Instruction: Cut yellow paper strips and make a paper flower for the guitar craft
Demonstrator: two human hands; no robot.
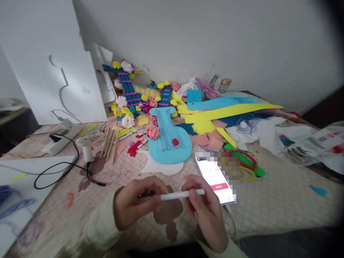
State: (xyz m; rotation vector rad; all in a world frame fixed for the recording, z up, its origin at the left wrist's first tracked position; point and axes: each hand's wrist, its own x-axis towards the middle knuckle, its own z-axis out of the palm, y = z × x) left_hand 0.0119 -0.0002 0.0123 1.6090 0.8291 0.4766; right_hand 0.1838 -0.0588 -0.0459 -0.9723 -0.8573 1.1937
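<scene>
Above the near part of the table, both my hands hold a thin white stick point(179, 195) roughly level. My left hand point(135, 202) is closed round its left end, so that end is hidden. With thumb and fingers, my right hand point(202, 206) pinches it close to its right tip. Just beyond them lies a light-blue guitar-shaped craft piece point(170, 145) with strings, small pins and a dark red patch. Under its lower edge a white paper sheet point(161, 167) shows. A lit phone point(215, 179) with a timer lies beside my right hand, its cable running toward me.
Green-handled scissors point(259, 171) and a red ring lie right of the phone. Crepe-paper flowers point(127, 120) and yellow strips point(233, 113) fill the back. A hot glue gun point(87, 148), wooden sticks point(109, 145) and a power strip point(61, 136) stand left. A clear plastic bag point(309, 143) lies right.
</scene>
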